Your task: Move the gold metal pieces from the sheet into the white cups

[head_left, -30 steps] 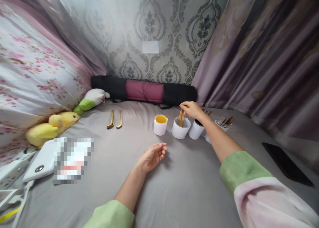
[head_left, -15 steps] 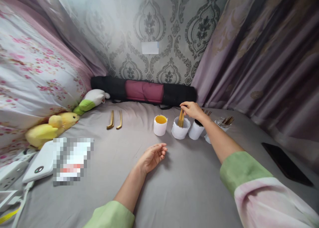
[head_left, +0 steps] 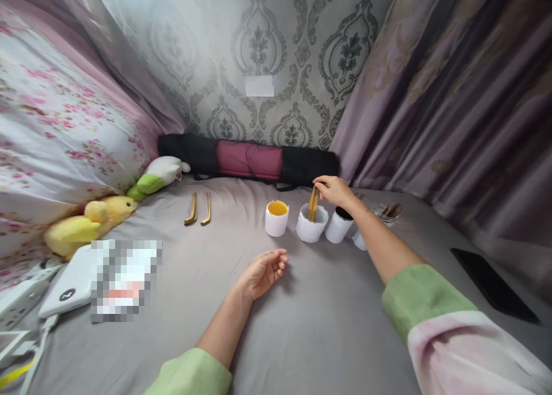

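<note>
My right hand [head_left: 333,189] pinches the top of a bundle of slim gold-coloured sticks [head_left: 313,206]. Their lower ends are inside a wide white paper-wrapped cup [head_left: 311,230]. My left hand [head_left: 264,274] rests palm-inward above the sheet, fingers loosely curled, holding nothing. Beyond it stands a white-wrapped cup [head_left: 276,225] with a yellow inside. To the right, partly behind my right forearm, are a white cup with a dark inside [head_left: 338,229], another white cup [head_left: 359,240] and a clear jar of brownish sticks [head_left: 390,211]. Two small groups of gold rods with bent ends [head_left: 191,209] lie farther left.
A black and maroon long bag [head_left: 250,158] lies along the wall. Plush toys [head_left: 92,221] and a white power bank [head_left: 71,283] with cables are on the left. A dark phone-like slab [head_left: 494,286] lies at right. Grey sheet [head_left: 328,337] covers the surface.
Both hands keep nearly the same positions, and the right still grips the sticks in the wide cup. The view has shifted very slightly.
</note>
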`<state>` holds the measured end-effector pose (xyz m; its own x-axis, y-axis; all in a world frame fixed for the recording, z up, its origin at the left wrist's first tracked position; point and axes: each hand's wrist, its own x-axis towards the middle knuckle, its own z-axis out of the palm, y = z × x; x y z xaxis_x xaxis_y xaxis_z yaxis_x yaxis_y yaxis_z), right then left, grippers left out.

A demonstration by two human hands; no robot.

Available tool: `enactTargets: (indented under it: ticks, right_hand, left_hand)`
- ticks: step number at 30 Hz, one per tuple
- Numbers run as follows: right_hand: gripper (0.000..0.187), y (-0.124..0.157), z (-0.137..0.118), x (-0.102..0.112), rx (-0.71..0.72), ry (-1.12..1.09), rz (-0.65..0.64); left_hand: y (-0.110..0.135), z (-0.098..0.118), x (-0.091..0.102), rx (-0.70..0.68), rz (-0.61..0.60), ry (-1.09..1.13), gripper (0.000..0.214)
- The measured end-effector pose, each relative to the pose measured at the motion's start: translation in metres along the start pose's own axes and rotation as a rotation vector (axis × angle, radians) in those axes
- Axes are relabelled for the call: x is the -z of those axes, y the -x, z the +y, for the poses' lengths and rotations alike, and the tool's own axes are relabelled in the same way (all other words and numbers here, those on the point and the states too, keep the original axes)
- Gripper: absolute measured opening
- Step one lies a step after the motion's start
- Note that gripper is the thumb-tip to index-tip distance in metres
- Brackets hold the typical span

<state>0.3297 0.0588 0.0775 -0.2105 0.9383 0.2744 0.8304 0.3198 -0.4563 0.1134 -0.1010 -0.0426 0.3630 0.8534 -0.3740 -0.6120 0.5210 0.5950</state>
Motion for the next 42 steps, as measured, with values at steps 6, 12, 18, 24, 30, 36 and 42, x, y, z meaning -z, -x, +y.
enactTargets:
  ticks: [6, 12, 18, 24, 30, 36, 42]
  right_hand:
    - [0.030, 0.003, -0.004, 0.006, -0.002, -0.008, 0.036]
    - [0.029, 0.007, -0.010, 0.010, -0.003, -0.034, 0.084]
    - [0.027, 0.015, -0.016, 0.013, -0.030, -0.093, 0.150]
    - [0.031, 0.026, -0.018, 0.011, -0.084, -0.171, 0.274]
    - [0.034, 0.039, -0.019, 0.006, -0.129, -0.268, 0.336]
    - [0.035, 0.052, -0.022, 0.006, -0.156, -0.399, 0.358]
    - [0.040, 0.067, -0.020, 0.001, -0.194, -0.485, 0.391]
  left_hand:
    - [0.000, 0.000, 0.001, 0.000, -0.005, 0.003, 0.014]
    - [-0.001, 0.000, 0.002, -0.002, -0.013, 0.000, 0.014]
    - [-0.001, -0.001, 0.004, -0.010, -0.019, 0.001, 0.017]
    - [-0.002, -0.001, 0.005, -0.007, -0.027, 0.002, 0.017]
    - [-0.001, -0.001, 0.005, -0.013, -0.021, 0.002, 0.016]
    - [0.001, 0.000, 0.004, -0.010, -0.017, 0.005, 0.013]
    - [0.003, 0.001, 0.002, -0.007, 0.003, 0.011, 0.010]
